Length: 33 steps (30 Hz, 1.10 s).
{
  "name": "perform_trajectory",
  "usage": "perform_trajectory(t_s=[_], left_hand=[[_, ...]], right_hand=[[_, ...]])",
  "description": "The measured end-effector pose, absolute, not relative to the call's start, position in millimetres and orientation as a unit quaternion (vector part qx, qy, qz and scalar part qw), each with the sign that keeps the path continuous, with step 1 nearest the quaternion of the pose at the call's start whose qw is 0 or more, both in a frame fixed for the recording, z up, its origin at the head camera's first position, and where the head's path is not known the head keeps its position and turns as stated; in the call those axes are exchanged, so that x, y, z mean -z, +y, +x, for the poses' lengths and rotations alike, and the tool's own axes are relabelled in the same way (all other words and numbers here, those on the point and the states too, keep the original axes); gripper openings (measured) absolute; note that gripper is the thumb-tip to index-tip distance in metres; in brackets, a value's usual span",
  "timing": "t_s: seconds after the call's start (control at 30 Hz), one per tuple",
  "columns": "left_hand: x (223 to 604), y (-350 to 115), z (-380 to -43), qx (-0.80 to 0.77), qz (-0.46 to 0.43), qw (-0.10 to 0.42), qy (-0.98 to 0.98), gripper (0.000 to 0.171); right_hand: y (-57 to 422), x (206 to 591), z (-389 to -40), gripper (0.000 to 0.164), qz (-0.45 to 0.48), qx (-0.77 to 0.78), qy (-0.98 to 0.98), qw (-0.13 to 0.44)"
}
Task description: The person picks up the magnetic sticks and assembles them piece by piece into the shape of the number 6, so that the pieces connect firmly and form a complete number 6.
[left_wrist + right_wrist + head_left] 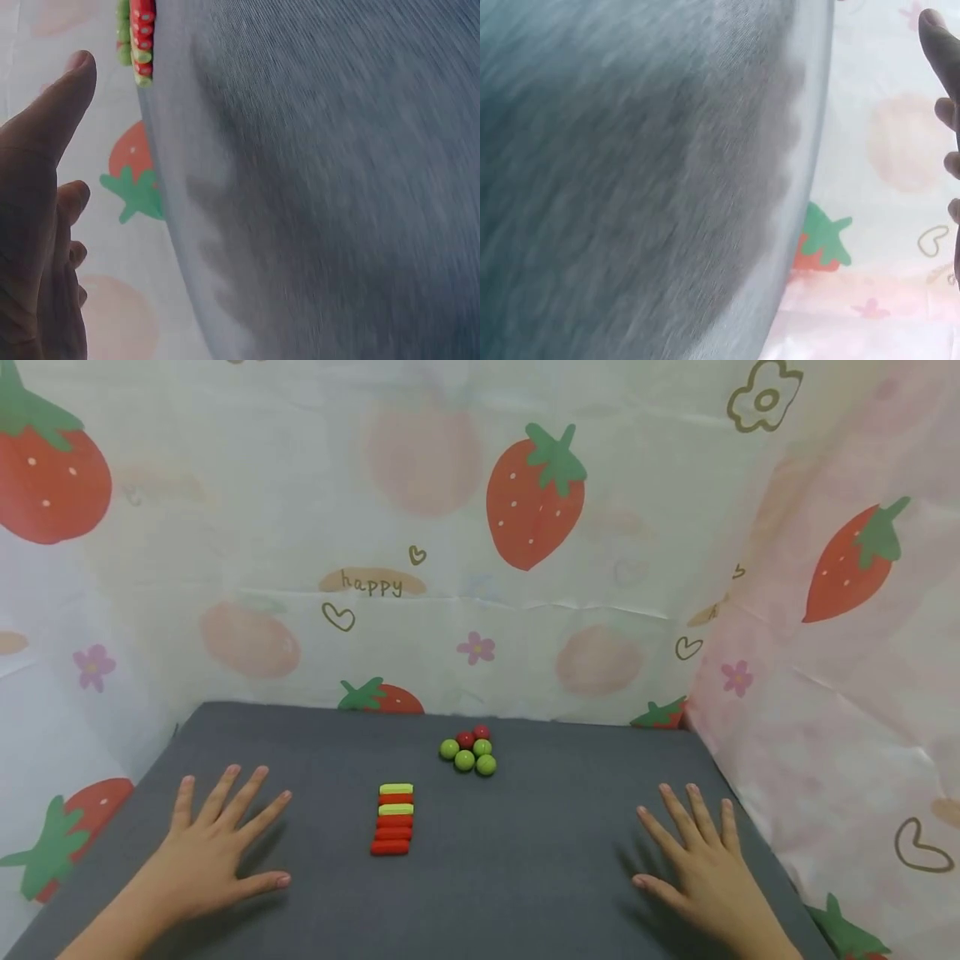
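Observation:
My left hand (pixel 210 852) hovers over the left side of the dark grey table with its fingers spread, holding nothing. Over the right side, my right hand (pixel 708 872) is likewise spread and holds nothing; both cast shadows below. Between them, nearer the left hand, lies a column of short rods: two yellow-green rods (pixel 396 789) and several red rods (pixel 391 847). Farther back sits a cluster of small balls, with two red balls (pixel 481 732) behind several green balls (pixel 465 761). In the left wrist view, the rods (pixel 142 37) appear beyond the thumb.
The dark grey table (pixel 540 877) ends at the back against a pale cloth (pixel 465 610) printed with strawberries, flowers and hearts. A pinkish cloth (pixel 847 710) hangs along the right edge, and similar fabric lines the left.

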<state>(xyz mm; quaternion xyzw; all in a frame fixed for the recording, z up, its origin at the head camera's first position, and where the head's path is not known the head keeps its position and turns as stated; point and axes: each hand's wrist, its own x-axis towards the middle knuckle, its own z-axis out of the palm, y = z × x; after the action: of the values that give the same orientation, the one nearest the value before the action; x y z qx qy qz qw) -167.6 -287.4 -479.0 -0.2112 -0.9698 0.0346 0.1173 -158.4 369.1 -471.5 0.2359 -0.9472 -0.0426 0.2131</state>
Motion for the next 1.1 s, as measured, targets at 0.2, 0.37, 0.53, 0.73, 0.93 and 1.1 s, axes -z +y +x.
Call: perform_trajectory(t_s=[0.2, 0.37, 0.53, 0.73, 0.93, 1.1], left_hand=[[483.7, -267.0, -171.7, -0.002, -0.202, 0.088, -0.976, 0.103], [486.1, -248.3, -172.1, 0.062, -0.203, 0.061, -0.975, 0.102], [486.6, -231.1, -174.3, 0.124, -0.211, 0.058, -0.968, 0.100], [489.4, -215.0, -177.0, 0.161, -0.217, 0.058, -0.961, 0.099], [494.0, -202.5, -178.8, 0.197, -0.214, 0.057, -0.955, 0.099], [501.1, -191.6, -180.8, 0.228, -0.205, 0.045, -0.951, 0.098]], right_hand=[[353.9, 470.2, -168.1, 0.086, 0.247, 0.036, -0.940, 0.231], [334.8, 469.4, -177.8, 0.084, 0.253, 0.021, -0.938, 0.236], [314.9, 469.7, -187.9, 0.083, 0.254, 0.002, -0.939, 0.230], [294.1, 472.4, -200.2, 0.082, 0.252, -0.026, -0.941, 0.225], [273.8, 473.0, -212.8, 0.082, 0.250, -0.060, -0.945, 0.204], [257.2, 473.8, -221.1, 0.082, 0.251, -0.106, -0.940, 0.205]])
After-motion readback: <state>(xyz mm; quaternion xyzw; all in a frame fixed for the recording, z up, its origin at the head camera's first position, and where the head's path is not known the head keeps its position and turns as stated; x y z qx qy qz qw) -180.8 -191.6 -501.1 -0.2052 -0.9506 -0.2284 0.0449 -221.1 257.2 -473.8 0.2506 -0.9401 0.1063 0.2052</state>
